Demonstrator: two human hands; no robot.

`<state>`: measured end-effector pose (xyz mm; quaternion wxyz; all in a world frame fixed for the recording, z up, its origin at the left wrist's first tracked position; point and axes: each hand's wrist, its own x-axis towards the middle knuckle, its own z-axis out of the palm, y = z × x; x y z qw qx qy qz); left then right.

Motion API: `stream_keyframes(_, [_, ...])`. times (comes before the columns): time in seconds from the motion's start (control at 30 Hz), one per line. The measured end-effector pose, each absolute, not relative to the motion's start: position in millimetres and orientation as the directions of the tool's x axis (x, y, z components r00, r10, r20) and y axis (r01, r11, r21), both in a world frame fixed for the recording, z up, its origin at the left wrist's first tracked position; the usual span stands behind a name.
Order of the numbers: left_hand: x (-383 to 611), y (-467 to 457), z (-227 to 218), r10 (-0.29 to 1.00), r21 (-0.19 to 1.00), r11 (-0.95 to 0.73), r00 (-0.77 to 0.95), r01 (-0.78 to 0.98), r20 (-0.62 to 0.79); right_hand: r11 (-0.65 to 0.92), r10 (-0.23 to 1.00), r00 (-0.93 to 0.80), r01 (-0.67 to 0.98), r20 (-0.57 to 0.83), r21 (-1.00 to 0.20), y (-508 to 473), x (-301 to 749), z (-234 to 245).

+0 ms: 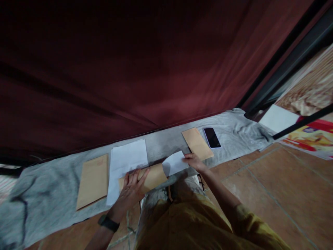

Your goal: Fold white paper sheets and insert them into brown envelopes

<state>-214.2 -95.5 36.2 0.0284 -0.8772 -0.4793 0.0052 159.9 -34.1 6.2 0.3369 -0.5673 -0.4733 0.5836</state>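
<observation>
My left hand [131, 189] lies flat, fingers spread, on a brown envelope [153, 176] that rests on the grey cloth [47, 180]. A folded white sheet [173, 163] sticks out of the envelope's right end. My right hand [194, 160] pinches the sheet's right edge with closed fingers. Under and behind the envelope lies a stack of white paper [128, 158]. One brown envelope [93, 180] lies to the left of the paper, another brown envelope [197, 143] lies just beyond my right hand.
A dark phone [212, 137] lies on the cloth to the right of the far envelope. A dark red curtain [125, 62] hangs behind the cloth. Tiled floor [281, 187] spreads to the right, with a colourful printed mat [312, 137] at the far right.
</observation>
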Motion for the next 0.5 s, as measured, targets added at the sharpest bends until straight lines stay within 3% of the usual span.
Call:
stream_keyframes(0.23, [-209,-96,34,0.879,0.033,-0.476,0.476,0.879,0.011,-0.257,0.93,-0.215,0.196,-0.298,-0.946,-57,151,12])
stream_keyframes(0.5, [-188,-91,38,0.853,0.082,-0.521,0.519,0.849,0.054,-0.068,0.978,-0.155,0.389,-0.138,-0.919,-69,101,6])
